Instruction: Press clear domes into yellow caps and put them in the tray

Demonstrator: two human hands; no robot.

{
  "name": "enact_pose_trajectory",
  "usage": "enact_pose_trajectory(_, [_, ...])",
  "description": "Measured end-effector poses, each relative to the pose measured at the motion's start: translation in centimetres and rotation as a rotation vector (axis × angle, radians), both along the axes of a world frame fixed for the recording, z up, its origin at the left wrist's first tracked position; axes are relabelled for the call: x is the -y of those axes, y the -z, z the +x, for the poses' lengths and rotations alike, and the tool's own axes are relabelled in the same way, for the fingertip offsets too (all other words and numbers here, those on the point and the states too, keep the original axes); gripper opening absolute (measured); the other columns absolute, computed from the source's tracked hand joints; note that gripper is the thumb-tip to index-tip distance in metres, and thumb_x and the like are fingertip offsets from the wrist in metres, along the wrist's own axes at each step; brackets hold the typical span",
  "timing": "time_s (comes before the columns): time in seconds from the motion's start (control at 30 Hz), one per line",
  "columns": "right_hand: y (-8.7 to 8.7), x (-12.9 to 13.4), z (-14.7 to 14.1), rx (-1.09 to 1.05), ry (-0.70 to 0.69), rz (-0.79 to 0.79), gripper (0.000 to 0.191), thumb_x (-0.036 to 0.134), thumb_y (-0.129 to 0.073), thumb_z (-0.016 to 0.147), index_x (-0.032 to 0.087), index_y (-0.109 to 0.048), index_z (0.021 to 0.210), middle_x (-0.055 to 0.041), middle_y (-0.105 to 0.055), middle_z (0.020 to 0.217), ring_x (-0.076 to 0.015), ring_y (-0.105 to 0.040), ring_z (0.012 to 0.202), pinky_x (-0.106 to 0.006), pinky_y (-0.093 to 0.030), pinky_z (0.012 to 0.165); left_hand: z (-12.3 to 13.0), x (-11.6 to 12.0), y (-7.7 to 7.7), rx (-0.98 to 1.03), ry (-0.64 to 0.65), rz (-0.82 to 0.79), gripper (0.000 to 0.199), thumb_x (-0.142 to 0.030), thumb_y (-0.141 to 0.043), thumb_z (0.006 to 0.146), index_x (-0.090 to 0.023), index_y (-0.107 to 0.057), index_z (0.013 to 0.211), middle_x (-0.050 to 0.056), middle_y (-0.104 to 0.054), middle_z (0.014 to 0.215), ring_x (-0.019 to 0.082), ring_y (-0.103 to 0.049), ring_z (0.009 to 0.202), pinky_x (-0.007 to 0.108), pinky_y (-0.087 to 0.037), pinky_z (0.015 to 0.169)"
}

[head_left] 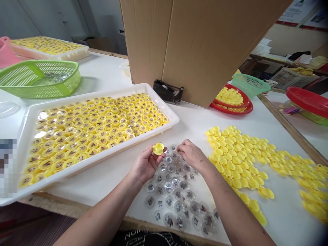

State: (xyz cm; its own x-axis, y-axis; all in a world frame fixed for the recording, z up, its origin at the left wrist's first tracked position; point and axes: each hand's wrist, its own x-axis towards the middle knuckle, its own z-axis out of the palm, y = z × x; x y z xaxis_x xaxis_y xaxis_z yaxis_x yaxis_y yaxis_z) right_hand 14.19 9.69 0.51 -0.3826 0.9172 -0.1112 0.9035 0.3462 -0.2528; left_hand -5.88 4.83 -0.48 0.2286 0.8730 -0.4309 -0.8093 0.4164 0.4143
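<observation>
Between the fingers of my left hand (pixel 148 163) is a small yellow plastic cup (pixel 158 148), its round opening facing up. My right hand (pixel 191 153) reaches down at the far end of a spread of clear plastic domes (pixel 168 187) with small dark printed figures. Its fingertips are pinched together, and whatever they hold is hidden. To the left stands a white tray (pixel 84 164) filled with rows of yellow cups (pixel 98 123) with printed figures in them. Many loose yellow pieces (pixel 234 160) lie to the right of my right arm.
A tall cardboard box (pixel 189 44) rises behind, with a black tape dispenser (pixel 167 92) at its foot. A green basket (pixel 41 80) sits at left, near another filled tray (pixel 48 48). Red plates (pixel 232 102) with yellow pieces and a green colander (pixel 249 85) stand at back right.
</observation>
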Motion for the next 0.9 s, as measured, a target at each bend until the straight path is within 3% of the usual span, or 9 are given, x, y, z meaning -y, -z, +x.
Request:
enact_pose_trajectory(0.37, [0.3,-0.1,-0.4,-0.008,-0.052,0.008,0.016,0.017,-0.051,0.085,0.021,-0.067,0.085,-0.003,-0.054,0.089,-0.013,-0.057,0.075,-0.022,-0.041,0.069,0.1,0.2,0.0,0.019,0.058,0.049,0.025,-0.021,-0.047,0.089,-0.01,-0.056,0.108,0.014,-0.069,0.089,0.015,-0.067,0.07,0.018,-0.055,0.061])
enact_pose_trajectory(0.53, [-2.7,1.2,-1.2,-0.167,-0.025,0.105,0.015,0.017,-0.048,0.088,0.02,-0.062,0.089,-0.0036,-0.054,0.09,-0.0133,-0.058,0.08,-0.023,-0.044,0.075,0.5,0.4,0.3,0.029,0.091,0.098,0.023,-0.021,-0.052,0.087,-0.01,-0.058,0.105,0.015,-0.069,0.092,0.016,-0.067,0.071,0.02,-0.055,0.063])
enact_pose_trajectory(0.7, [-6.0,2.9,-3.4,-0.49,-0.184,0.173,0.012,0.016,-0.052,0.086,0.02,-0.062,0.086,-0.003,-0.056,0.089,-0.0141,-0.058,0.081,-0.026,-0.048,0.075,1.1,0.7,0.8,0.066,0.127,0.125,0.022,-0.019,-0.057,0.084,-0.01,-0.061,0.104,0.01,-0.068,0.089,0.016,-0.068,0.072,0.021,-0.056,0.064])
enact_pose_trajectory(0.9, [-6.5,3.9,-3.2,-0.493,-0.207,0.094,0.025,0.012,-0.052,0.085,0.022,-0.061,0.106,-0.0063,-0.057,0.102,-0.0166,-0.059,0.092,-0.03,-0.05,0.08,1.2,1.0,1.0,0.091,0.143,0.153,0.023,-0.021,-0.06,0.083,-0.01,-0.062,0.103,0.01,-0.068,0.088,0.016,-0.068,0.071,0.02,-0.055,0.063])
